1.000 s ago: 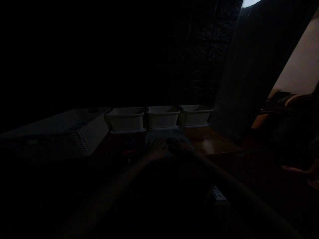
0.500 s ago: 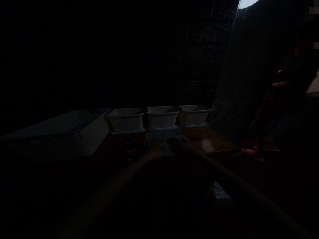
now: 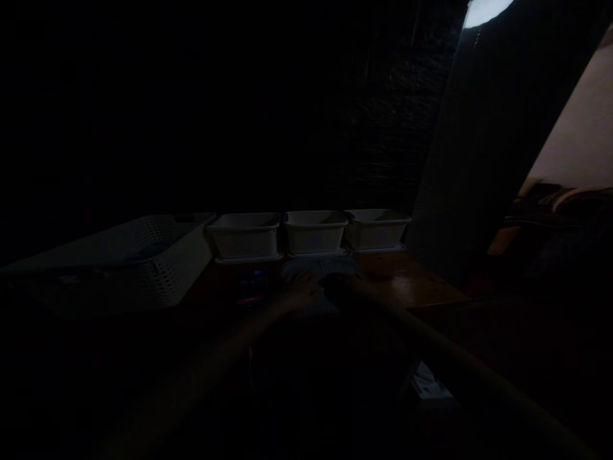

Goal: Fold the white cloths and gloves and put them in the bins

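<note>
The scene is very dark. My left hand (image 3: 301, 291) lies on a grey patterned mat (image 3: 318, 263), its fingers stretched forward and slightly apart. Beside it, my right hand (image 3: 342, 285) rests on the same mat, darker and in shadow, with fingers reaching toward the left hand. I see nothing held in either hand. The mat is on a brown wooden table (image 3: 407, 281). Left of my left hand lies a dark object (image 3: 251, 287) with a reddish and purple glow, its kind unclear.
Behind the mat stand three white bins: a left bin (image 3: 246, 236), a middle bin (image 3: 316, 233) and a right bin (image 3: 378, 230). A large white perforated basket (image 3: 167, 268) with dark contents stands at left. Below the right forearm is a pale object (image 3: 431, 381).
The person at the right has gone out of view, showing a lit wall and furniture. The view has shifted slightly. My hands stay on the mat.
</note>
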`<state>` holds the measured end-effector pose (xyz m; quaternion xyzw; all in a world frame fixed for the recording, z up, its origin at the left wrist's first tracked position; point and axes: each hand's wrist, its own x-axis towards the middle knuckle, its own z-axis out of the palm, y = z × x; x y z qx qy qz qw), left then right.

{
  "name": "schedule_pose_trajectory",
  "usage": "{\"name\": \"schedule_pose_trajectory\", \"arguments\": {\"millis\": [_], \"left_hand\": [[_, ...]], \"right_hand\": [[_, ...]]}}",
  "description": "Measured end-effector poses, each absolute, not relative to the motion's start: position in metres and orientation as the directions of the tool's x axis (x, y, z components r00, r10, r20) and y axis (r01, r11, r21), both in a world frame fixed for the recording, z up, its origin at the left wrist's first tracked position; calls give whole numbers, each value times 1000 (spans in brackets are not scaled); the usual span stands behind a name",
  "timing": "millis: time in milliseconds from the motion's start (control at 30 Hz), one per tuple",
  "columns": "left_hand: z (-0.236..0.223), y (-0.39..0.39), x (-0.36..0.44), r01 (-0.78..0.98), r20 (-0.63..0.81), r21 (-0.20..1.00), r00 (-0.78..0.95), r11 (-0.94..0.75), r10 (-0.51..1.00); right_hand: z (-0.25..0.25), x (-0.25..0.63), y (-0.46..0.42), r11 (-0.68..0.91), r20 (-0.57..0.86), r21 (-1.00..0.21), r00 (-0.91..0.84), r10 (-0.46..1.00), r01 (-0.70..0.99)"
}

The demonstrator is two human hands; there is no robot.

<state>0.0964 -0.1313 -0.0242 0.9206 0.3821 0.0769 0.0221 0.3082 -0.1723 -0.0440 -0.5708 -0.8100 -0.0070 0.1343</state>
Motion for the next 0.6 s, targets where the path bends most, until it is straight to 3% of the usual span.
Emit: {"name": "schedule_pose_trajectory", "arguments": {"millis": [133, 267, 600], "left_hand": [[5, -100, 79, 660, 75, 100, 741, -745, 667], [26, -68, 65, 641, -30, 183, 761, -745, 648], [14, -3, 37, 461, -18, 459, 860, -760, 511]], "right_hand": [[-32, 320, -149, 272, 230, -215, -222, 947, 938], [-21, 323, -120, 264, 239, -293, -197, 951, 919], [-2, 294, -43, 385, 156, -329, -352, 923, 862]]}}
